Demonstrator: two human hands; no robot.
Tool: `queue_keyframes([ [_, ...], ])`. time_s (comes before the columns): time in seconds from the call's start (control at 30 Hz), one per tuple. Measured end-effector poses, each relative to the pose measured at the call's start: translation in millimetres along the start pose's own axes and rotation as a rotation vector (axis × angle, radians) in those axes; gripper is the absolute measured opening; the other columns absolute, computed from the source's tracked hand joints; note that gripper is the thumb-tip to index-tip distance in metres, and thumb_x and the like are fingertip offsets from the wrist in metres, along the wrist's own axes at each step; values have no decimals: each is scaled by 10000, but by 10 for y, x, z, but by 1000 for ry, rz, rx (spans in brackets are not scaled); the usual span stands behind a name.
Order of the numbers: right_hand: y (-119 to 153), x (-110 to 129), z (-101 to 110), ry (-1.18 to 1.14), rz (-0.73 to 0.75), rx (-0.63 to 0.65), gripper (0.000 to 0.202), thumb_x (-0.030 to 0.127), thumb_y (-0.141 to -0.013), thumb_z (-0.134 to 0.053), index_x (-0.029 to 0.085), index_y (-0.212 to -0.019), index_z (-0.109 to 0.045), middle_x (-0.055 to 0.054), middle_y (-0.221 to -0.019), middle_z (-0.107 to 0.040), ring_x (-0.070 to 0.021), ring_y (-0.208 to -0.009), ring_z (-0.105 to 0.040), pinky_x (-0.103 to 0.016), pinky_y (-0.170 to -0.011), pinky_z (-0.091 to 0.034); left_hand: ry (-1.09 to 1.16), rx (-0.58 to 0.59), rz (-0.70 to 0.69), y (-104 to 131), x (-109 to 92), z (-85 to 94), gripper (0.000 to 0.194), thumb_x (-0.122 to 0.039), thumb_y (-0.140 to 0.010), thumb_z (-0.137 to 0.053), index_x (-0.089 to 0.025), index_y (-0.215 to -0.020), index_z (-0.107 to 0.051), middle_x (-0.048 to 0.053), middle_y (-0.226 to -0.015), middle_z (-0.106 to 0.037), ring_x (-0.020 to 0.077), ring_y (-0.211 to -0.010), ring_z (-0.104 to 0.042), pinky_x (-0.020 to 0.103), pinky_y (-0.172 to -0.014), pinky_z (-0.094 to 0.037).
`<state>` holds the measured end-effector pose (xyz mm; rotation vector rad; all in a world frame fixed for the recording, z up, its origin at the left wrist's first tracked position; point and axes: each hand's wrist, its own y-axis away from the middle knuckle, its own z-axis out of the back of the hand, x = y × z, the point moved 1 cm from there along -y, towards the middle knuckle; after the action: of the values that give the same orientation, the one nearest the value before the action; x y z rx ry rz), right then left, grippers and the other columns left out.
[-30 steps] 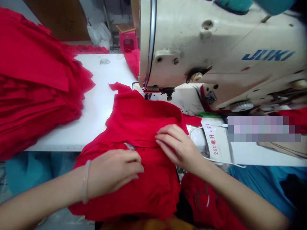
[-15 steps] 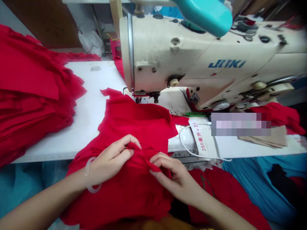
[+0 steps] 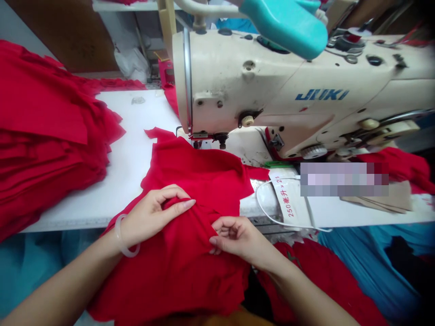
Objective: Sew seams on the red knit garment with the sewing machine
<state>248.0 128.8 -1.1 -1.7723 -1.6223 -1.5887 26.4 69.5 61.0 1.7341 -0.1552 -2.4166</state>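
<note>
A piece of red fabric (image 3: 190, 280) lies over the front edge of the white table (image 3: 132, 113) and hangs down toward my lap. My left hand (image 3: 159, 210), with a pale bangle (image 3: 119, 235) at the wrist, pinches a fold of it between thumb and fingers. To the right, my right hand (image 3: 234, 235) grips another part of the same fabric, thumb on top and fingers curled. The fabric's far end spreads in front of the sewing machine's presser foot area (image 3: 200, 144); whether it reaches under the foot cannot be made out.
A cream sewing machine (image 3: 282, 95) spans the back right, a turquoise part (image 3: 288, 27) above it. A tall pile of red fabric (image 3: 44, 136) stands at left. At right lie a white cable (image 3: 268, 217), beige pieces (image 3: 380, 199) and more red cloth (image 3: 397, 163). Blue cloth (image 3: 367, 267) hangs below.
My left hand has shifted slightly left and up, its thumb now flat over the fold. My right hand has turned a little, and the cloth between the hands is smoother.
</note>
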Motion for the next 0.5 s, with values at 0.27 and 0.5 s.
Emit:
queue_keyframes([
  [0.27,142,381,-417,634,708,84,357,177,-954,-545,242,-1303,-583,-42,-1013,-735,-121,-871,-697,-222,-783,-555,-243,50,-124,201,-125,524,132,-306,-920,-613,-243,-957,-722,-12,-914,-753,137,-821,-690,199,-750,-530],
  [0.5,-675,695,-120,1477,918,-293,331,96,-986,-357,125,-1029,-684,-97,-841,-648,-178,-800,-598,-303,-760,-518,-694,30,-389,-1020,-52,724,128,-224,-871,-629,-152,-924,-720,60,-926,-735,182,-869,-677,283,-841,-507],
])
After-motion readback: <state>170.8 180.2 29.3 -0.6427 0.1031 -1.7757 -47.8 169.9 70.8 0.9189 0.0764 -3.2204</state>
